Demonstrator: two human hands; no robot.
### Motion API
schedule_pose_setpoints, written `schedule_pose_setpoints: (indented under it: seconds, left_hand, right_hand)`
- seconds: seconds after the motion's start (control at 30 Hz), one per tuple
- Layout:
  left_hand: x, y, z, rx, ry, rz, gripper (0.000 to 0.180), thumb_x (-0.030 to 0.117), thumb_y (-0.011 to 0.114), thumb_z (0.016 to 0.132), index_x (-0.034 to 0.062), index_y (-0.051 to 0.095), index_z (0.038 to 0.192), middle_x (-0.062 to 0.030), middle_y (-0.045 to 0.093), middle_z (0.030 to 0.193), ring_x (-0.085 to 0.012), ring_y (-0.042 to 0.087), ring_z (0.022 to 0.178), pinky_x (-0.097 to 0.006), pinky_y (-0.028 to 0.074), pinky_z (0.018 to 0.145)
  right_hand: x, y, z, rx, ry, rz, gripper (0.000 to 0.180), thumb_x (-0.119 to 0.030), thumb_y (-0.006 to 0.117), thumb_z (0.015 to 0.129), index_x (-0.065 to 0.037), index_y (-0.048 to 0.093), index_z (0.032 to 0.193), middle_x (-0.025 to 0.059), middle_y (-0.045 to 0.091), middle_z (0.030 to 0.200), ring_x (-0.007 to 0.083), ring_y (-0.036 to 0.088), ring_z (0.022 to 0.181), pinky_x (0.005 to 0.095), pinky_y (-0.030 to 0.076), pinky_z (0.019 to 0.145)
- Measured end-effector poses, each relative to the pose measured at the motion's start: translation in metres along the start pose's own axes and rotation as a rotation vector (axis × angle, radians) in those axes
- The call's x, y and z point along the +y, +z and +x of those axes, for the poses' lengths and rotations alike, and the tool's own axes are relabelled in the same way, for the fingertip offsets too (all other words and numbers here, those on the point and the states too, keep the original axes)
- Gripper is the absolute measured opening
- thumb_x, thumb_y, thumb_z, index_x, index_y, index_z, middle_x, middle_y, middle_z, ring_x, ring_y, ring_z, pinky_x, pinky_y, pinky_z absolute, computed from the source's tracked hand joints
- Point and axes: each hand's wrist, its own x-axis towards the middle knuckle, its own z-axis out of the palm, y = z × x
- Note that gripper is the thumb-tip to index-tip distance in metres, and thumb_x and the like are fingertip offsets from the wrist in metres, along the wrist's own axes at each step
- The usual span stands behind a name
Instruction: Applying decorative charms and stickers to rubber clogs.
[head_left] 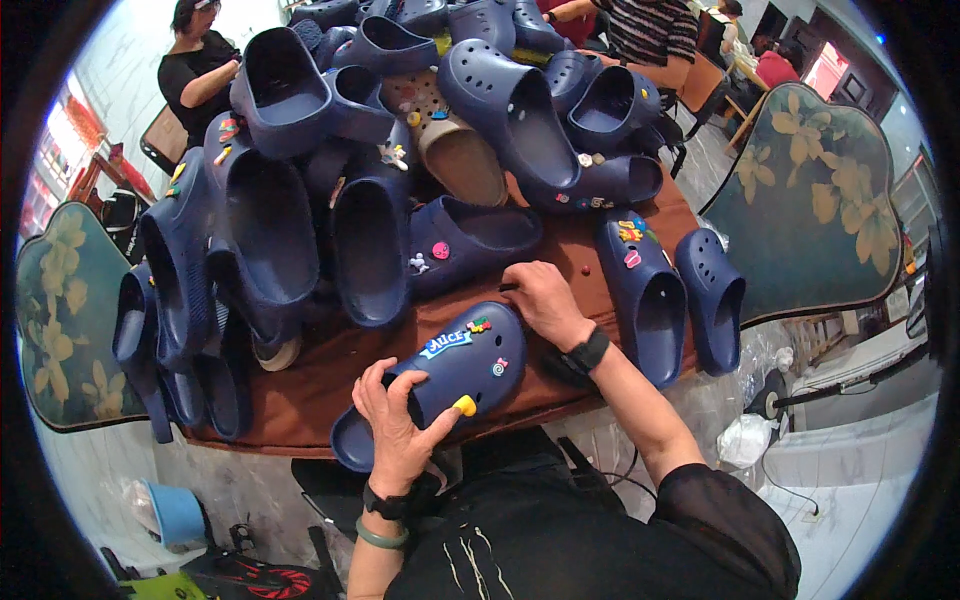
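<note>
A navy clog (445, 385) lies before me on the table's front edge, its toe up and to the right. A light-blue lettered charm, a red-and-green charm and a white swirl charm sit on its upper. My left hand (398, 415) grips the clog by its opening. Something yellow (464, 405) shows at that thumb's tip; whether the thumb wears it or presses it, I cannot tell. Just beyond the toe, my right hand (545, 305) is closed on a small dark thing (510, 287), partly hidden by the fingers. A wristband circles each wrist.
Navy clogs (265, 220), some with charms, are heaped across the brown-covered table (545, 385); one beige clog (462, 160) is among them. Two more navy clogs (645, 300) stand at right. Chair backs (810, 200) flank the table. People (200, 75) work beyond it. A blue bucket (172, 512) stands lower left.
</note>
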Motion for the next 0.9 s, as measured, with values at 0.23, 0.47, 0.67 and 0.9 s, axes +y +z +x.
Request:
schedule_pose_setpoints:
  seconds: [0.23,0.47,0.67,0.9]
  left_hand:
    - [0.002,0.0,0.002,0.0,0.002,-0.015,0.06,0.039,0.08,0.073,0.0194,0.052,0.122,-0.0159,0.04,0.133,-0.0368,0.034,0.128,-0.054,0.019,0.11]
    - [0.003,0.0,0.002,0.001,0.012,0.006,0.06,0.041,0.079,0.074,0.02,0.051,0.123,-0.0161,0.039,0.133,-0.0366,0.034,0.128,-0.054,0.018,0.11]
    - [0.001,-0.001,0.001,-0.008,0.015,0.012,0.059,0.04,0.079,0.075,0.0204,0.051,0.123,-0.0163,0.039,0.134,-0.0366,0.032,0.13,-0.055,0.017,0.111]
    - [0.004,-0.001,0.005,-0.006,0.045,0.04,0.06,0.038,0.079,0.074,0.0203,0.051,0.125,-0.0162,0.038,0.134,-0.0367,0.032,0.131,-0.057,0.017,0.111]
  right_hand:
    - [-0.06,-0.026,-0.029,0.21,0.344,0.465,0.022,0.003,0.077,0.077,-0.003,0.07,0.097,0.0119,0.069,0.099,0.0257,0.069,0.088,0.0326,0.057,0.075]
    - [-0.069,-0.013,-0.036,0.286,-0.038,0.235,0.026,0.007,0.076,0.073,-0.005,0.07,0.096,0.0084,0.07,0.098,0.0267,0.067,0.092,0.0334,0.056,0.08]
    - [-0.072,-0.021,-0.043,0.181,-0.095,0.041,0.028,-0.003,0.076,0.079,-0.009,0.071,0.106,0.0044,0.07,0.108,0.0247,0.062,0.103,0.0443,0.045,0.101]
    - [-0.079,-0.032,-0.056,-0.057,-0.054,-0.2,0.032,-0.02,0.068,0.089,-0.014,0.068,0.121,-0.0009,0.064,0.125,0.0201,0.053,0.118,0.0562,0.018,0.115]
